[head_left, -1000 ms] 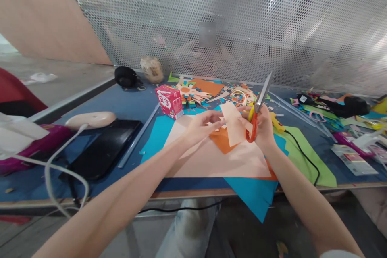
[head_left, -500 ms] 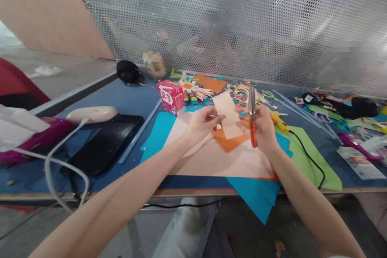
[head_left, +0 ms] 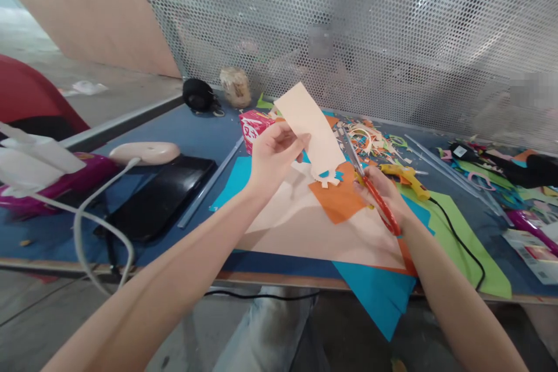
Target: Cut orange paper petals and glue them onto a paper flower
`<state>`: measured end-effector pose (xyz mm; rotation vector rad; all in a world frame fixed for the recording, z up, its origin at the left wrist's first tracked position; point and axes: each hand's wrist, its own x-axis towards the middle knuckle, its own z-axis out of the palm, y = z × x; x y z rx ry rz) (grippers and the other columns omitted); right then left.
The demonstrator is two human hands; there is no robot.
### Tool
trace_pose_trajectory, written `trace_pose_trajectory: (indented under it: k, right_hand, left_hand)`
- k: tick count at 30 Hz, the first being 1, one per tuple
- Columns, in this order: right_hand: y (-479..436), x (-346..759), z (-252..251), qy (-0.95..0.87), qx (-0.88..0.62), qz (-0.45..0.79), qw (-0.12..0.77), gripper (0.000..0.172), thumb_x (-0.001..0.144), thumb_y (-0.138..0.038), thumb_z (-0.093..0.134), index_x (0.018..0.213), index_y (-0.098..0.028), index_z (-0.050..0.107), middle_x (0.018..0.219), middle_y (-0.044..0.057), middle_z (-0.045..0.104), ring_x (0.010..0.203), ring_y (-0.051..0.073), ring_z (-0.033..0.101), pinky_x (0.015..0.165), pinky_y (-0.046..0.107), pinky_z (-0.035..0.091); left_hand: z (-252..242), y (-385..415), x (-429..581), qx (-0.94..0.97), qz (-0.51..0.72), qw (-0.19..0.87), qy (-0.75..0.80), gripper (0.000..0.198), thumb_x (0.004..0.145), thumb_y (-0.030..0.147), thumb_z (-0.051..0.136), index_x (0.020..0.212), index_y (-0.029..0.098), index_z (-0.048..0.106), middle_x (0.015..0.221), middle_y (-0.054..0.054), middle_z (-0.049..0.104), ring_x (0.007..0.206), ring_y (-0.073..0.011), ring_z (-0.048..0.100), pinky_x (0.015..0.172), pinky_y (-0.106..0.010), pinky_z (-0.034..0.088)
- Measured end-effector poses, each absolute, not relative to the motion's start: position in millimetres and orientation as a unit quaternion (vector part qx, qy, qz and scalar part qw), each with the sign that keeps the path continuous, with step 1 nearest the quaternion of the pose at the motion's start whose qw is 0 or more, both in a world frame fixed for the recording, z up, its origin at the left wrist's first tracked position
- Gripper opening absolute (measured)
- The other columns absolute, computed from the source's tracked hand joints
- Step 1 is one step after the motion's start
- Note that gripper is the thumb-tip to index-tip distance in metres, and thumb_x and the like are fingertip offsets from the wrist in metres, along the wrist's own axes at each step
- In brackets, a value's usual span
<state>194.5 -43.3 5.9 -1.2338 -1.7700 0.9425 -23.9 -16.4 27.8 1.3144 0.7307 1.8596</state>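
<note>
A pale rectangular paper piece (head_left: 314, 131) is pinched in my left hand (head_left: 279, 151), raised and slanting above the sheets. My right hand (head_left: 383, 186) holds scissors with red-orange handles (head_left: 380, 203), their metal blades pointing up and left, close to the paper's right edge. Beneath the hands, an orange piece (head_left: 342, 200) rests on a large pale pink sheet (head_left: 296, 235). A small cut ring of pale paper with tabs (head_left: 330, 178) lies at the orange piece's upper edge.
Behind my left hand stands a pink box (head_left: 253, 128). Paper scraps (head_left: 370, 139) spread along the perforated metal screen (head_left: 270, 23). A yellow glue gun (head_left: 407, 179) lies right, its cord over green paper (head_left: 457, 232). Left are a black phone-like slab (head_left: 157, 197) and white cable (head_left: 78, 232).
My left hand has lifted the pale paper up and left. My right hand has come away from the paper, and the scissors have turned from upright to blades slanting up-left. The view has shifted slightly.
</note>
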Motion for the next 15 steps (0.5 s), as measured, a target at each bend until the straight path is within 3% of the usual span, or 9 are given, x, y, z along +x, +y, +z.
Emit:
trace_pose_trajectory:
  k: [15]
  right_hand:
    - [-44.9,193.0,7.1,-0.675,-0.479,0.418,0.374,0.041,0.064,-0.053,0.070,0.078,-0.023,0.045,0.065,-0.006,0.043,0.050,0.007,0.037,0.040,0.022,0.029]
  left_hand:
    - [30.7,-15.5,-25.8,0.468,0.757,0.349,0.294,0.012,0.062,0.018,0.070,0.067,0.017,0.059,0.062,0.002,0.064,0.049,-0.0070,0.055,0.039,-0.017,0.043]
